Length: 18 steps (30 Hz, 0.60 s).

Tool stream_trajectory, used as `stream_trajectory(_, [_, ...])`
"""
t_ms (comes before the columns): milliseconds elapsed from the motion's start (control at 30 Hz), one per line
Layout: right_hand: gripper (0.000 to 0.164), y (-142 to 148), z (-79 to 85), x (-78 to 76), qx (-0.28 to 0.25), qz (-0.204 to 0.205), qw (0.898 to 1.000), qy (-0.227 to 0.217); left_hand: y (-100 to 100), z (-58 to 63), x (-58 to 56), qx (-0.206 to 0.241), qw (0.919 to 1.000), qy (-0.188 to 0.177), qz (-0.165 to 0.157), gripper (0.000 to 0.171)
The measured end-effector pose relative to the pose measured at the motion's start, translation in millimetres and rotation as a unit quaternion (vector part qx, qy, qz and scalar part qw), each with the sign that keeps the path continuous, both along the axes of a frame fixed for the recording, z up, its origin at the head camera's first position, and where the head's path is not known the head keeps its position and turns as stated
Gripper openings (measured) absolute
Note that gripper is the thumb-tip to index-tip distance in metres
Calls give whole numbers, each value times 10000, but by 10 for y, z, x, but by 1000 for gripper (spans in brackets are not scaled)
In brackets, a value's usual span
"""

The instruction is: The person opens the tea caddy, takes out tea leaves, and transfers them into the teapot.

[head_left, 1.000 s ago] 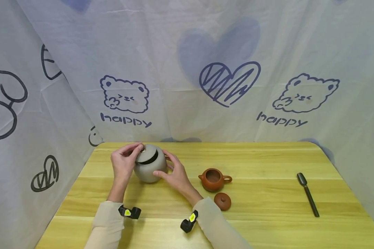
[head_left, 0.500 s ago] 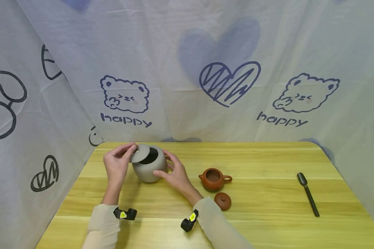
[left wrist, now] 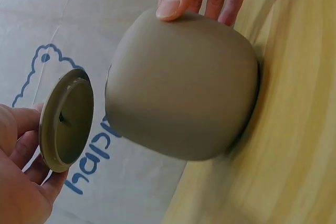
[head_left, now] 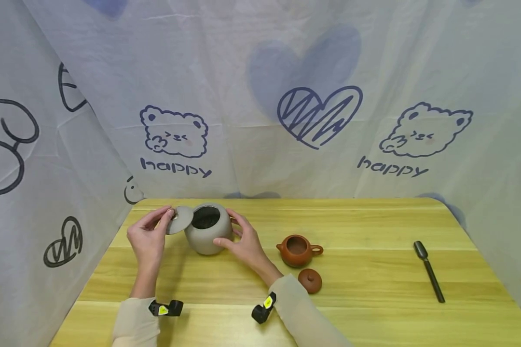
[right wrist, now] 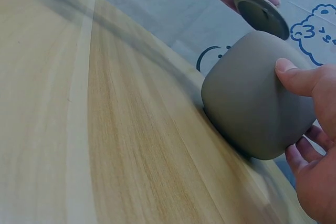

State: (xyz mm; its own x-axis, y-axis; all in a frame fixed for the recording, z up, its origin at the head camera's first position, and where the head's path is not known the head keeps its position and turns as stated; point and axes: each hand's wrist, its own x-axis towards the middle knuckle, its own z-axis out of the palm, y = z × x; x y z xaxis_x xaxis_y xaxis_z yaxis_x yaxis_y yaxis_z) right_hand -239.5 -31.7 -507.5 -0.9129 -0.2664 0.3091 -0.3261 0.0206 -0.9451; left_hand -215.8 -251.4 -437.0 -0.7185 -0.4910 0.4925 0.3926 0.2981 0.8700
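Jar [head_left: 205, 241] (uncovered), right hand [head_left: 246, 245] gripping, left hand [head_left: 149, 236] holding lid [head_left: 182, 220]

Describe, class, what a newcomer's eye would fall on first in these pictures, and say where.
Most likely the grey jar, left of centre on the table, its mouth uncovered: the right hand grips its side and the left hand holds the grey lid up, apart from it. Next comes the reddish-brown teapot to its right, with the brown lid lying in front. A scribbled heart on the backdrop also stands out.
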Motion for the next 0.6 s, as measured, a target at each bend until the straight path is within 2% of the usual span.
stream_trajectory(67, [79,-1,7,-3,16,-2,10000,-48,-29,-9,25,-31,10000,-12,92,14])
stream_trajectory(333, [79,-6,16,-5,1,1,10000,-67,-46,91,181,-74,9993,-208,315,15])
stream_trajectory(433, [79,-9,17,-5,-17,13,10000,-65,-71,61,194,-48,9989,-259,385,15])
stream_trajectory(600, [77,-5,14,1,-80,-1,10000,-30,-197,-155,93,9,9981,-269,557,14])
